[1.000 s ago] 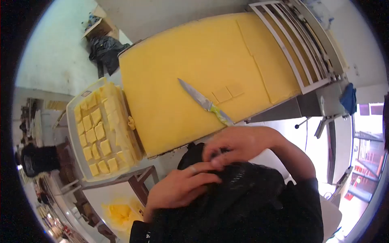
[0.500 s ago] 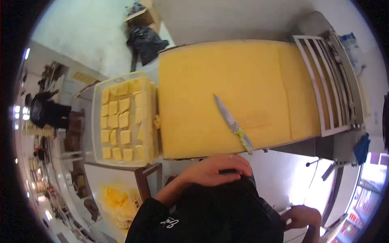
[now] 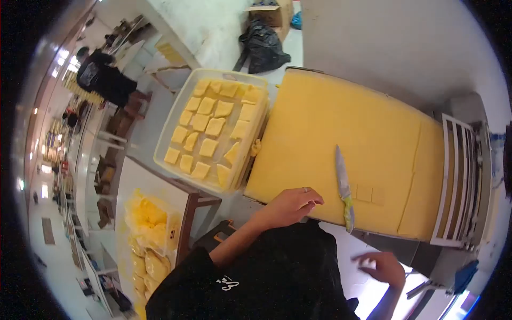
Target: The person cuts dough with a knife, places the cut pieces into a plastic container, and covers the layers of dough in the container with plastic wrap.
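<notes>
A kitchen knife (image 3: 343, 178) with a yellow-green handle lies on a wide, flat yellow surface (image 3: 341, 117) that looks like rolled dough. Small square outlines show to the right of the blade. My left hand (image 3: 288, 207), with a ring on one finger, is over the near edge of that surface, left of the knife handle. Its fingers are loosely bent and seem to hold nothing. Lower right, in front of my body, my right hand (image 3: 385, 268) is apart from everything, its fingers spread and slightly blurred. A clear plastic tub (image 3: 173, 120) to the left contains several yellow dough pieces (image 3: 209, 148).
A slatted metal guard (image 3: 457, 176) stands at the right end of the yellow surface. On a white side table (image 3: 138, 173) are bagged yellow lumps (image 3: 149, 218). Behind lies a black plastic bag (image 3: 265, 48). A person in black (image 3: 104, 77) stands at far left.
The view has turned and shifted, so the tub and yellow surface appear tilted and farther right. My right hand has come away from my clothing; my left hand has risen to the near edge.
</notes>
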`<state>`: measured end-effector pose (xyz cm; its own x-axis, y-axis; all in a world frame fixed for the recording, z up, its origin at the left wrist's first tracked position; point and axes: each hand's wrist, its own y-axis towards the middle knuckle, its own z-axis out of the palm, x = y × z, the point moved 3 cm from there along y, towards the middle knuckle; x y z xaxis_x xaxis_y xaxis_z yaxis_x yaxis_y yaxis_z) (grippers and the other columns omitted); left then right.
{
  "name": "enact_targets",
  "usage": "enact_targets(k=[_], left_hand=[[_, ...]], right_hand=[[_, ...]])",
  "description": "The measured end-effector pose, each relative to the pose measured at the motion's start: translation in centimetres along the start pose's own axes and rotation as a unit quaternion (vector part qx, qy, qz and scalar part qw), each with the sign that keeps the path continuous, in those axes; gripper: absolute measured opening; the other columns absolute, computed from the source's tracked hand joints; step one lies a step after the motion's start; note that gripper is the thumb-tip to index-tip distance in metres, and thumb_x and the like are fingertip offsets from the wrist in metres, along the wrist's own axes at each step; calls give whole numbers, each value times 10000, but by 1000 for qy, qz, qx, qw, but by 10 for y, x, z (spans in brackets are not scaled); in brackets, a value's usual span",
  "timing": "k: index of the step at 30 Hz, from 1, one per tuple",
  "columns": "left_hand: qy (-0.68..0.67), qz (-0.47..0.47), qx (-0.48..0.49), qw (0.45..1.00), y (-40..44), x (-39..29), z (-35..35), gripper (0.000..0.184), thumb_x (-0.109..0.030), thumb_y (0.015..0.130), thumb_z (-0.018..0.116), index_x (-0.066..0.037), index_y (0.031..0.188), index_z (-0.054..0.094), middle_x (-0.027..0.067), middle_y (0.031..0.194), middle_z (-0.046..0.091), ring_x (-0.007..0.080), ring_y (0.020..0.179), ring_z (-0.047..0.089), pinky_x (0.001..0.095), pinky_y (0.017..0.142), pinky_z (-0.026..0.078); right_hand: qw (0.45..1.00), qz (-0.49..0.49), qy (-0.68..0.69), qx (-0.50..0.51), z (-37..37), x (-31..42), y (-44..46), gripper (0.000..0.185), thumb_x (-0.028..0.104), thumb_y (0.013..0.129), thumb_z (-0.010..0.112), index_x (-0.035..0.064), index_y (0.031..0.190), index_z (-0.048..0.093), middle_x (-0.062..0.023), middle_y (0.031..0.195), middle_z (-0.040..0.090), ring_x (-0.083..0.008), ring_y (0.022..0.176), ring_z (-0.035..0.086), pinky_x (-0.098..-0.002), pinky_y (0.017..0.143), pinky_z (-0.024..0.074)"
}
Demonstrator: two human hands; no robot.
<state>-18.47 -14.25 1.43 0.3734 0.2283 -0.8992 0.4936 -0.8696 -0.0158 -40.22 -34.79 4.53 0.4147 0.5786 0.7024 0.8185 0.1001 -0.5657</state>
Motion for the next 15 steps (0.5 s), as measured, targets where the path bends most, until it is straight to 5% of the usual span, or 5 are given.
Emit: enact_targets(k=[3, 5, 10, 15], left_hand=[[23, 8, -26, 999, -8, 1, -2, 133, -43, 852, 509, -45, 966, 578, 115, 914, 606, 274, 860, 593, 343, 747, 472], [24, 16, -40, 999, -16, 0, 0, 130, -49, 857, 505, -46, 967, 574, 112, 911, 604, 280, 852, 588, 351, 742, 470], [39, -50, -114, 992, -49, 7, -2, 155, -47, 859, 500, -46, 997, 570, 111, 926, 605, 279, 875, 588, 348, 757, 468], [22, -186, -257, 948, -109, 11, 11, 172, -48, 857, 504, -43, 1013, 577, 111, 943, 611, 274, 887, 593, 347, 761, 471]], right_hand=[[966, 95, -108, -214, -11, 18, 71, 225, 200, 775, 623, 51, 945, 625, -117, 827, 645, -294, 751, 613, -390, 691, 479], [928, 53, -201, -308, -2, 17, 109, 351, 202, 770, 614, 44, 1076, 548, -157, 901, 623, -339, 798, 596, -434, 714, 460], [926, 43, -249, -281, 10, 5, 156, 464, 214, 762, 631, 71, 1165, 453, -206, 1026, 575, -376, 891, 571, -418, 747, 460], [962, 46, -40, -267, -10, -1, 156, 486, 175, 748, 655, 44, 1162, 436, -197, 1042, 574, -339, 964, 560, -397, 806, 450]])
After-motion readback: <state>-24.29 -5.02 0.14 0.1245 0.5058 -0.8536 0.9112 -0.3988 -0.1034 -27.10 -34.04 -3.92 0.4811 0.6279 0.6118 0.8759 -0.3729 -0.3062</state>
